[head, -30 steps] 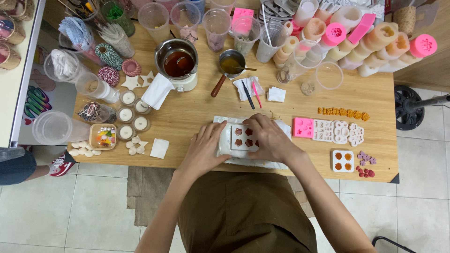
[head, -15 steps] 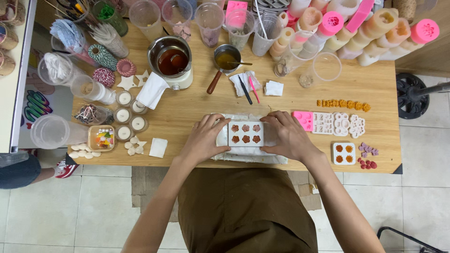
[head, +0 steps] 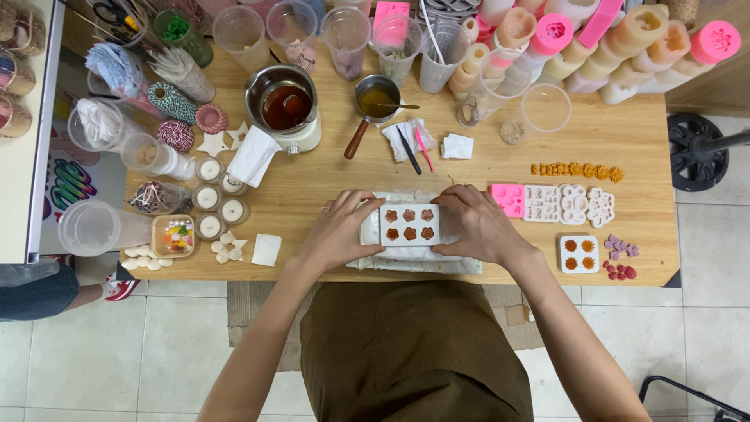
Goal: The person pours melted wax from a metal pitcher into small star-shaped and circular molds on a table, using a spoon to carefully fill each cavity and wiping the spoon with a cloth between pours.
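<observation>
Gripping a white silicone mould (head: pixel 409 224) at either end, the left hand (head: pixel 337 231) and right hand (head: pixel 478 227) steadied it over a white cloth (head: pixel 414 259) on the desk (head: pixel 328 176). All six flower cavities appeared filled with brown wax, none yet unmoulded.

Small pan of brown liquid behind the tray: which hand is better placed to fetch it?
Probably left. The pan's handle points down-left toward the left hand; the right hand grips the mold farther right.

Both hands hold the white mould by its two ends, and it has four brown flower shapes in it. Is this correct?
Not quite. The head view shows six brown flower shapes in the white mould, in two rows of three. The rest holds: the left hand and the right hand hold its two ends.
</observation>
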